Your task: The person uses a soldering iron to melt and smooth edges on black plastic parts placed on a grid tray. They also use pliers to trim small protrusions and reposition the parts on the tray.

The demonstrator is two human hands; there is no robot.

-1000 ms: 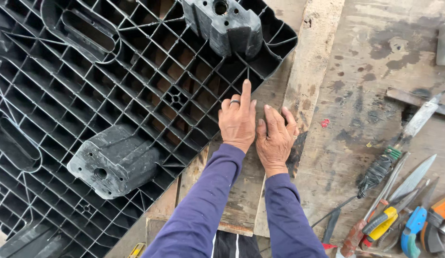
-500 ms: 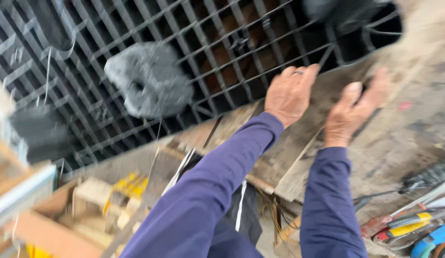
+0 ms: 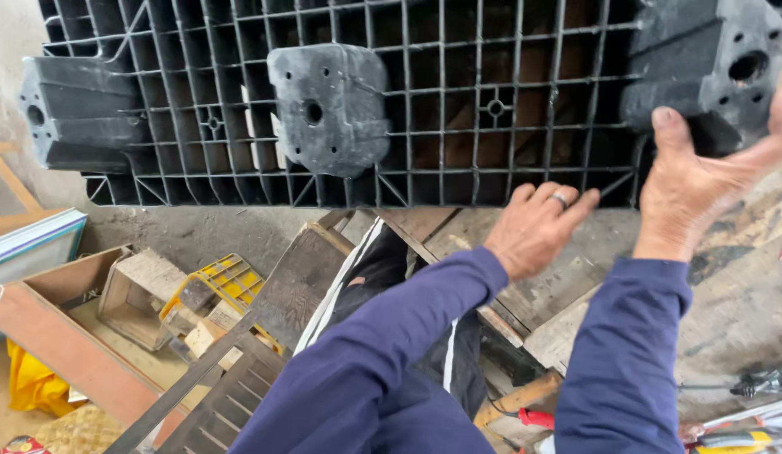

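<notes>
One black plastic grid pallet (image 3: 458, 101), three block feet visible. Right hand (image 3: 702, 181) clamped on the corner foot (image 3: 710, 63). Left hand (image 3: 538, 227), fingers spread apart, rests at the pallet's edge.

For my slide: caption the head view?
Right hand grips a black plastic pallet's corner foot; left hand rests at its edge.

Worn wooden workbench (image 3: 727, 311) under a black plastic pallet (image 3: 408, 101)

Stained, scuffed planks on the bench top, with the pallet lying upside down across the far side, grid ribs and block feet facing up. Nearer than the pallet, a loose wooden board (image 3: 567, 332) flat on the bench. Right of that board, at the near right corner, hand tools (image 3: 744, 420) with red and yellow grips, partly cut off by the frame edge. Left of the pallet's near edge, bench ending above a cluttered floor.
</notes>
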